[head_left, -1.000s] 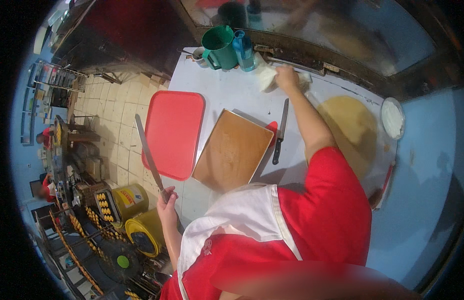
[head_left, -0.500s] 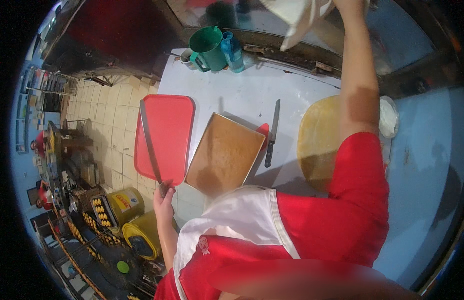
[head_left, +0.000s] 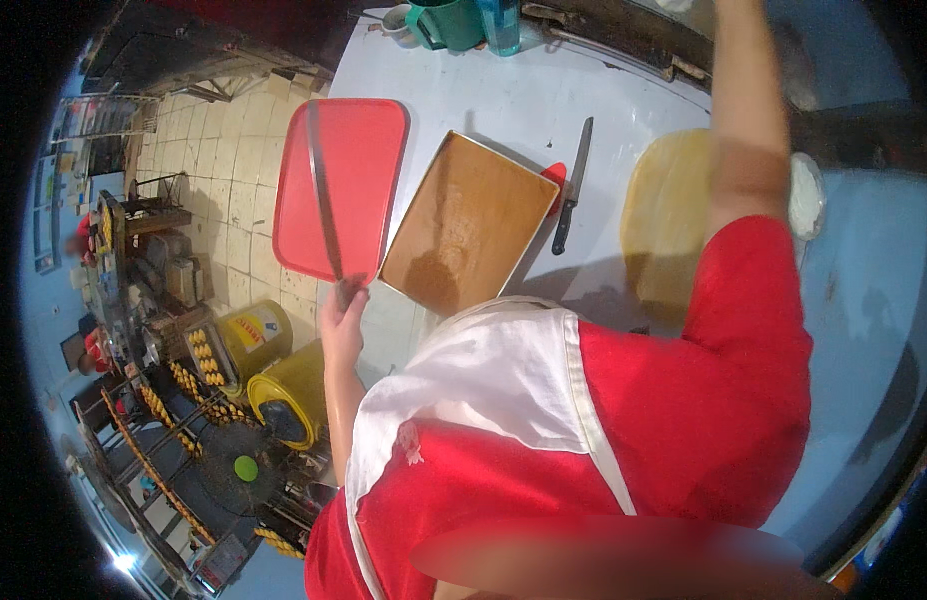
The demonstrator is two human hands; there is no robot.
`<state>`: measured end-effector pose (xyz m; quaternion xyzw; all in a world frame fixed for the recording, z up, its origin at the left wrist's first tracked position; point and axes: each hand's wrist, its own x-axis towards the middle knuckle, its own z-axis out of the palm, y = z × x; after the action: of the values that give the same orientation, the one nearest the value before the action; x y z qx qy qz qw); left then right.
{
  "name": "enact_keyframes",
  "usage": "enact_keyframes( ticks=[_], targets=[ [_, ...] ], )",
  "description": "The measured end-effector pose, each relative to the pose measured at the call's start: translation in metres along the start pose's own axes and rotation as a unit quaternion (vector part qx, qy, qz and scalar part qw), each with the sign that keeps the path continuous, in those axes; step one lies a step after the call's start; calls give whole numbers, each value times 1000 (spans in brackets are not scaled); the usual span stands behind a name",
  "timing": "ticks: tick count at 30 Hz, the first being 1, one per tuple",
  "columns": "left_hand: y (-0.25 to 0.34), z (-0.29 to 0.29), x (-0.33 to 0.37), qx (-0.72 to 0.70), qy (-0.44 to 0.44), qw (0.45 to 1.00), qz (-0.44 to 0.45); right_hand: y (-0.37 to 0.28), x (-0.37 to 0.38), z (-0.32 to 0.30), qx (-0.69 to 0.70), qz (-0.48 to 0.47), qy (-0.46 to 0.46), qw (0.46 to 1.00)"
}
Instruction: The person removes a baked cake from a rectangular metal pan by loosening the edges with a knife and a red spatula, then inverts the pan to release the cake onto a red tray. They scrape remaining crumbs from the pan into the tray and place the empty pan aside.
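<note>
My left hand is closed around the handle of a long knife. The narrow blade points away from me over a red tray. Right of the tray, a brown sheet cake fills a rectangular metal pan. Beside the pan's right edge lie a flat red piece, partly hidden, and a black-handled serrated knife. My right arm stretches forward past the top edge, so its hand is out of sight. Beneath that arm, a yellow rounded sheet, like dough, covers part of the table.
A green pitcher, a blue bottle and a small cup stand at the table's far edge. A white mound sits at the right. Yellow buckets and racks of small pastries occupy the lower left.
The view has shifted, so the table things sit higher in the picture. The long knife has swung further over the red tray. My right hand and the white cloth have left view.
</note>
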<state>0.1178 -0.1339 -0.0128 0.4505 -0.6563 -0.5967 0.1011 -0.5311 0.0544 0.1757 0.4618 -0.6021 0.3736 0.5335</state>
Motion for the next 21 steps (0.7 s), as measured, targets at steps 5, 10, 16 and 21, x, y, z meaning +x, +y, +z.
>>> enact_keyframes(
  ticks=[5, 10, 16, 21],
  targets=[
    [34, 54, 42, 85, -117, 989, 30, -222, -140, -37, 356, 148, -255, 887],
    [70, 108, 38, 164, -338, 908, 185, -363, -212, -78, 139, 217, -349, 901],
    [34, 92, 47, 47, -527, 810, 252, -409, -209, -143, -24, 298, -303, 905],
    [-52, 70, 167, 99, -178, 942, 267, -460, -219, -213, -33, 443, -165, 880]
  ],
)
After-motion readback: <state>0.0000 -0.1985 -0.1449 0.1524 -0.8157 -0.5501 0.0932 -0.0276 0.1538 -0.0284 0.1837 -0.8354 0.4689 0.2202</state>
